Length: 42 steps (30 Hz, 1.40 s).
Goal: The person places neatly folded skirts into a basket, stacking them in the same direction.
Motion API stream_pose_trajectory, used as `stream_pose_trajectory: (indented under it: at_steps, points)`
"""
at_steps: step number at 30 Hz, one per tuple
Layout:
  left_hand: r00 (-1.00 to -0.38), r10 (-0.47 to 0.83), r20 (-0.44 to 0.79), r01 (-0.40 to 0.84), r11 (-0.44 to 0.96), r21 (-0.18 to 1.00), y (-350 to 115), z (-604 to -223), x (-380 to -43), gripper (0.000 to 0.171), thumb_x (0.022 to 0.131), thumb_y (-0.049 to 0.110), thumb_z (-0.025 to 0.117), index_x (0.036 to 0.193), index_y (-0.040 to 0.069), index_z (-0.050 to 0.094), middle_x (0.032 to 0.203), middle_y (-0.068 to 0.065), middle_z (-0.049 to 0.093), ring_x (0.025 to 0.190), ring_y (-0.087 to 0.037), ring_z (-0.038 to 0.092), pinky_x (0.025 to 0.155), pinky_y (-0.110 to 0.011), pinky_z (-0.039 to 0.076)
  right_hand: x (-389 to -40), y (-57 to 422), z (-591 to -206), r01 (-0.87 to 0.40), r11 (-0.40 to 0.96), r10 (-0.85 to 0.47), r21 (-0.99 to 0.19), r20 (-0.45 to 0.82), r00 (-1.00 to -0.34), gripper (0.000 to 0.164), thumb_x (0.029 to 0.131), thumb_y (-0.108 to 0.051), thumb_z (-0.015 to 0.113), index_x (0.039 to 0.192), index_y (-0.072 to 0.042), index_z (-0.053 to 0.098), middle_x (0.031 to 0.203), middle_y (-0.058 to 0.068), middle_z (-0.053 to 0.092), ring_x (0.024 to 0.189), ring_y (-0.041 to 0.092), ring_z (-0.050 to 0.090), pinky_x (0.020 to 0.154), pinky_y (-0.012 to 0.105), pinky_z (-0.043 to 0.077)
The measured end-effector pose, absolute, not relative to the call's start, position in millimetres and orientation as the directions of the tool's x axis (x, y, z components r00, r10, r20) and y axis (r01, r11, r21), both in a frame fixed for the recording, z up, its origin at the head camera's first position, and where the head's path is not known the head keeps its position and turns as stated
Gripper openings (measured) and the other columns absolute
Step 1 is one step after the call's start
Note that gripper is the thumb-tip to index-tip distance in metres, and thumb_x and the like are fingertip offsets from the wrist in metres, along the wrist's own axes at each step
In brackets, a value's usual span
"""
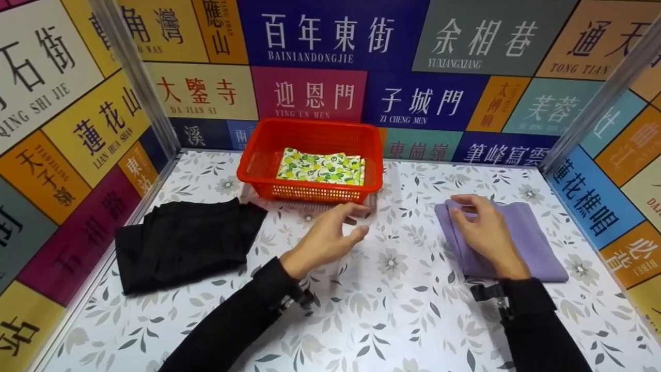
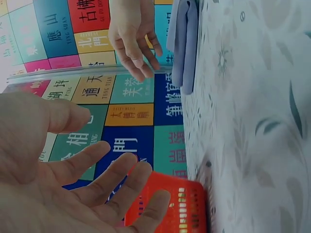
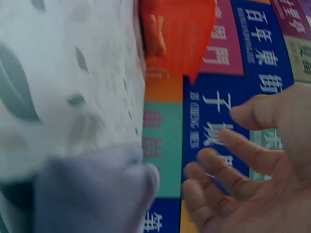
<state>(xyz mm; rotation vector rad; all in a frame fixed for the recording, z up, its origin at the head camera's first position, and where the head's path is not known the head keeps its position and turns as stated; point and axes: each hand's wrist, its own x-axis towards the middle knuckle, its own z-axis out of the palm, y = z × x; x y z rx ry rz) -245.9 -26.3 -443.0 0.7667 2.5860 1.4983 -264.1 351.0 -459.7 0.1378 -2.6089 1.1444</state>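
On the right of the table lies a folded purple cloth [image 1: 534, 243], with my right hand [image 1: 485, 227] over its left part. That hand's fingers are loosely bent, and the right wrist view shows them apart from the purple cloth [image 3: 97, 194] with nothing in the grasp. My left hand [image 1: 328, 235] hovers over the middle of the table in front of the red basket [image 1: 310, 193], its fingers spread and relaxed, holding nothing. Inside the basket sits a folded cloth with a yellow and green lemon print [image 1: 320, 168].
A folded black garment [image 1: 191, 245] lies on the left of the table. The tabletop [image 1: 392, 310] has a grey leaf and flower print. Panels with coloured street-name signs [image 1: 320, 95] stand at the back and both sides, joined by metal corner posts.
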Motion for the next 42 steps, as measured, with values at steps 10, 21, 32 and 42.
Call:
stream_pose_trajectory:
  at_steps: [10, 21, 32, 42]
  points:
    - [-0.854, 0.478, 0.205, 0.423, 0.410, 0.808, -15, -448, -240, 0.051, 0.112, 0.023, 0.075, 0.160, 0.009, 0.066, 0.160, -0.017, 0.071, 0.144, -0.041, 0.069, 0.125, -0.059, 0.057, -266, 409, -454, 0.025, 0.833, 0.077, -0.553, 0.071, -0.994, 0.066, 0.118, -0.032, 0.066, 0.167, 0.009, 0.050, 0.169, 0.052, 0.039, 0.157, 0.073, 0.039, 0.129, 0.087, 0.032]
    - [-0.842, 0.506, 0.186, 0.457, 0.486, 0.745, -5, -451, -231, 0.055, 0.112, 0.033, 0.077, 0.163, 0.016, 0.066, 0.162, -0.010, 0.068, 0.147, -0.032, 0.067, 0.126, -0.052, 0.056, -257, 453, -460, 0.233, 0.871, 0.130, -0.432, -0.254, -0.958, 0.108, 0.117, -0.061, 0.061, 0.179, 0.011, 0.010, 0.172, 0.062, 0.007, 0.155, 0.088, 0.014, 0.126, 0.096, 0.023]
    - [-0.821, 0.552, 0.143, 0.480, 0.534, 0.696, 3, -461, -230, 0.059, 0.113, 0.039, 0.076, 0.166, 0.019, 0.063, 0.166, -0.010, 0.063, 0.154, -0.029, 0.062, 0.131, -0.051, 0.053, -262, 464, -467, 0.320, 0.833, 0.155, -0.451, -0.365, -0.918, 0.125, 0.105, -0.077, 0.071, 0.183, -0.001, 0.011, 0.171, 0.064, 0.006, 0.140, 0.079, 0.036, 0.106, 0.083, 0.048]
    - [-0.811, 0.569, 0.140, 0.496, 0.540, 0.680, 7, -469, -229, 0.061, 0.113, 0.040, 0.076, 0.167, 0.018, 0.062, 0.161, -0.012, 0.065, 0.149, -0.030, 0.064, 0.126, -0.051, 0.057, -261, 448, -459, 0.255, 0.861, 0.087, -0.441, -0.367, -0.926, 0.115, 0.107, -0.066, 0.075, 0.181, 0.001, 0.018, 0.174, 0.058, 0.014, 0.143, 0.083, 0.030, 0.108, 0.085, 0.047]
